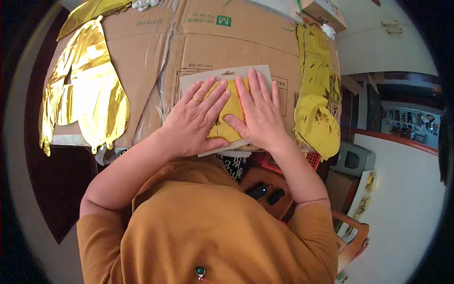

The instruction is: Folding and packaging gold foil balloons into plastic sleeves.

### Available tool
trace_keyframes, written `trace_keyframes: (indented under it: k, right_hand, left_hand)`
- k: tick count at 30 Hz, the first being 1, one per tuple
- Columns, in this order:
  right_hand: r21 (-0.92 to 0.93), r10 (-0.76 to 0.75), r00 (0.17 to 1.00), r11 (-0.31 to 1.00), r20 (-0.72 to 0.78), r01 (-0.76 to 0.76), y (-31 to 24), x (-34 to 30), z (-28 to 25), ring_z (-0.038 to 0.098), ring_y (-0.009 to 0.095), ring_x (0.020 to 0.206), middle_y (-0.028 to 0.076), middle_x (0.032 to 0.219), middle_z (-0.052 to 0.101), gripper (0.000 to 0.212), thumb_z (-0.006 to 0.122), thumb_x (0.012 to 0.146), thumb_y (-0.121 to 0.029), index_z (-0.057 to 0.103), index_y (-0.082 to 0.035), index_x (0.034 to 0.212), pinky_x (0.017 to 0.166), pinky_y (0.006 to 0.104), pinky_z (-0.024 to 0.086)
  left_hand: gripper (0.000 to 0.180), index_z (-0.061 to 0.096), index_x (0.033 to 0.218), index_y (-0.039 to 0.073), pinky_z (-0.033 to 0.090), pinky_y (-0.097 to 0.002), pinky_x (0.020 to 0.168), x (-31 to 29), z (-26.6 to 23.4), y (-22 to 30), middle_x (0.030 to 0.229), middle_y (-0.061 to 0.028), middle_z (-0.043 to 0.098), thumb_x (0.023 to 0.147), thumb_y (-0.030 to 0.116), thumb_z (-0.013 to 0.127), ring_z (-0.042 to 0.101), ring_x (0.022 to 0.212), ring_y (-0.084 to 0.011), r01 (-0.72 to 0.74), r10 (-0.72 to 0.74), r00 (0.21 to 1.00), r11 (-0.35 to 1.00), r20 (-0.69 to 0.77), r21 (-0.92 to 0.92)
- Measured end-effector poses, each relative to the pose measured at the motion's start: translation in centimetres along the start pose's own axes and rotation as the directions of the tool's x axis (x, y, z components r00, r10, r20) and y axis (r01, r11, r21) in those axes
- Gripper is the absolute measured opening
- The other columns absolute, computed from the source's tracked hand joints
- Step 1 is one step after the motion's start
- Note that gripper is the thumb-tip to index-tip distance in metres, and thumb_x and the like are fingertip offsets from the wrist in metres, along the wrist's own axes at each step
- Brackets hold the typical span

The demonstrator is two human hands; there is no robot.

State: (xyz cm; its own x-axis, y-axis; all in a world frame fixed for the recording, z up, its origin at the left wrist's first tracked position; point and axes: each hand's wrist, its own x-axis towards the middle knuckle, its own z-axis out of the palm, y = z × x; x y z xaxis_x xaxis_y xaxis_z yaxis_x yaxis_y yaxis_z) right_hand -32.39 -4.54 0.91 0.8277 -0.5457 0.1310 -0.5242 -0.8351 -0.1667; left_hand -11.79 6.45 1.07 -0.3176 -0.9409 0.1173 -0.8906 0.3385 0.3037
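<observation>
A folded yellow foil balloon (pixel 234 97) lies on a pale backing card (pixel 189 81) with a hang hole at its top edge, on the cardboard in front of me. My left hand (pixel 195 117) presses flat on the balloon's left side, fingers stretched out, a ring on one finger. On the other side my right hand (pixel 262 113) lies flat too, its thumb reaching inward across the yellow foil. Neither hand grips anything. Much of the balloon and card is hidden beneath the palms.
Shiny gold uninflated foil balloons (pixel 94 90) are spread on the left of the cardboard work surface (pixel 227 52). A yellow foil stack (pixel 319 94) lies along its right edge. At the back right sits a small cardboard box (pixel 326 14). A grey plastic stool (pixel 353 158) stands lower right.
</observation>
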Motion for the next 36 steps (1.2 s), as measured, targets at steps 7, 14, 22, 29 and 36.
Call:
trace_keyframes:
  k: [7,14,22,29,36]
  right_hand:
    - [0.004,-0.014,1.0,1.0,0.017,0.014,0.4,0.2,-0.2,0.024,0.046,0.152,0.031,0.163,0.025,0.103,0.062,0.086,-0.07,0.027,-0.007,0.16,0.12,0.0675,0.01]
    - [-0.041,0.064,0.998,0.997,-0.004,-0.065,-1.3,0.0,-2.1,0.021,0.045,0.153,0.031,0.164,0.021,0.102,0.06,0.088,-0.068,0.027,-0.002,0.159,0.12,0.0673,0.009]
    - [0.032,0.072,0.997,0.997,0.026,-0.073,-1.2,-0.8,0.3,0.022,0.046,0.153,0.031,0.164,0.022,0.102,0.058,0.089,-0.069,0.027,-0.001,0.159,0.121,0.0651,0.012]
    - [0.014,0.08,0.996,0.997,0.03,-0.08,-0.6,-1.2,0.0,0.022,0.046,0.152,0.031,0.163,0.023,0.108,0.058,0.087,-0.073,0.026,0.0,0.159,0.121,0.0652,0.013]
    - [-0.005,0.074,0.997,0.997,0.012,-0.074,-0.8,-1.1,0.3,0.021,0.045,0.153,0.03,0.164,0.022,0.109,0.06,0.085,-0.073,0.027,-0.001,0.159,0.121,0.0651,0.011]
  left_hand:
    - [0.114,0.027,0.157,-0.005,0.016,-0.0508,0.126,-0.2,0.2,-0.3,0.164,-0.02,0.029,0.082,0.076,0.057,0.022,0.154,-0.0386,-0.006,0.006,1.0,1.0,-0.002,0.014]
    - [0.115,0.026,0.157,-0.006,0.015,-0.0503,0.126,0.1,-0.1,-0.4,0.164,-0.0206,0.029,0.082,0.076,0.058,0.021,0.155,-0.0387,-0.004,0.004,1.0,1.0,-0.008,0.024]
    - [0.116,0.028,0.156,-0.006,0.016,-0.0508,0.126,-0.1,0.1,-0.2,0.164,-0.0235,0.028,0.081,0.077,0.058,0.021,0.155,-0.0394,-0.006,0.006,1.0,1.0,-0.004,0.006]
    - [0.114,0.031,0.155,-0.006,0.016,-0.051,0.126,-0.4,-0.2,-0.3,0.164,-0.0264,0.025,0.083,0.08,0.052,0.02,0.155,-0.0405,0.003,-0.003,1.0,0.998,0.0,0.07]
    - [0.122,0.023,0.158,-0.006,0.015,-0.0514,0.127,-1.2,-1.7,-1.5,0.165,-0.0264,0.024,0.078,0.077,0.063,0.019,0.156,-0.0393,0.007,-0.004,0.998,0.998,0.058,-0.054]
